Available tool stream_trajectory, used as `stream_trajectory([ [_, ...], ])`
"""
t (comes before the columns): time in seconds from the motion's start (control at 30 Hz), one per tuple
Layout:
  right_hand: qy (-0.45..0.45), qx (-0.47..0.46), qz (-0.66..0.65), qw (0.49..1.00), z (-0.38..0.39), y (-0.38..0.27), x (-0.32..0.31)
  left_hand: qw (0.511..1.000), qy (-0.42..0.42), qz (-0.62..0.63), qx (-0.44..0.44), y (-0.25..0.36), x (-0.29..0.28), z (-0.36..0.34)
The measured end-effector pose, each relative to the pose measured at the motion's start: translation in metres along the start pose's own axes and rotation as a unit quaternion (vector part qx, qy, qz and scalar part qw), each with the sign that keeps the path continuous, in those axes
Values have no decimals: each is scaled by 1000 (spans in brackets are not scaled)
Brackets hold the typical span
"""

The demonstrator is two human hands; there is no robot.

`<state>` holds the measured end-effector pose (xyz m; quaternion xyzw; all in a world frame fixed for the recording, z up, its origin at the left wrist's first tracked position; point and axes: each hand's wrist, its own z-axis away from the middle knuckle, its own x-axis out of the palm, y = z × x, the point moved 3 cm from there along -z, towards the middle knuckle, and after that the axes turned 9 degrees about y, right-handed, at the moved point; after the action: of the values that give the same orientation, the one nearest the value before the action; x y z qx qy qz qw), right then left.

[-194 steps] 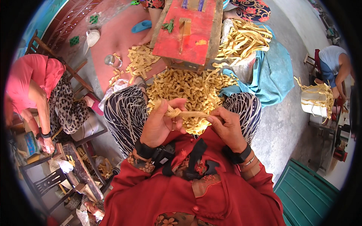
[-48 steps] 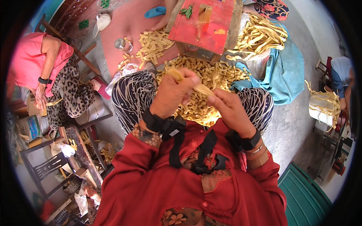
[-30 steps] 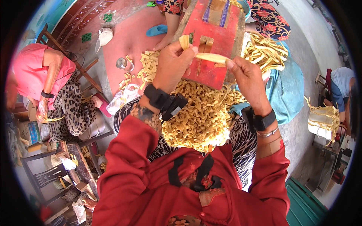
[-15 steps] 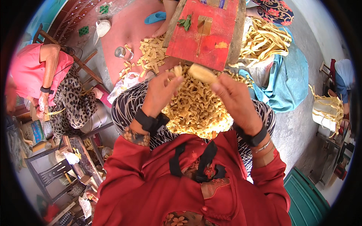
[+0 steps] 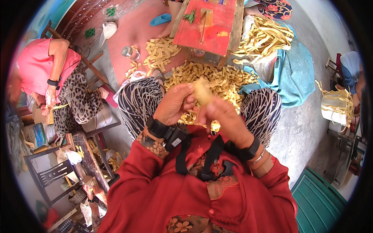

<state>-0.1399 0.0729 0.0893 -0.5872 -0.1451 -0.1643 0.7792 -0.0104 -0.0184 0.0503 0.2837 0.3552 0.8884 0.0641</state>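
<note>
Matt dry yellow strip (image 5: 203,92); worn red-painted wooden table (image 5: 210,23)

**Both hands on a pale strip above a lap of yellow pieces**

The left hand (image 5: 175,104) and right hand (image 5: 223,116) meet at the centre, both gripping one pale yellow strip (image 5: 203,92). Beneath them a heap of yellow strips (image 5: 217,79) covers the lap. At 12 o'clock stands a red wooden worktop (image 5: 208,21). At 9 o'clock another person in a pink top (image 5: 39,64) sits. A blue cloth (image 5: 295,73) lies at 2 o'clock.
</note>
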Motion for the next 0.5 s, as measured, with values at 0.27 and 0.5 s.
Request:
stream_trajectory([
  [0.27,135,-133,46,981,-24,-27,-1,990,-107,-92,-5,46,41,44],
  [0.5,51,-143,163,975,-22,-53,8,556,45,-522,645,83,64,77],
])
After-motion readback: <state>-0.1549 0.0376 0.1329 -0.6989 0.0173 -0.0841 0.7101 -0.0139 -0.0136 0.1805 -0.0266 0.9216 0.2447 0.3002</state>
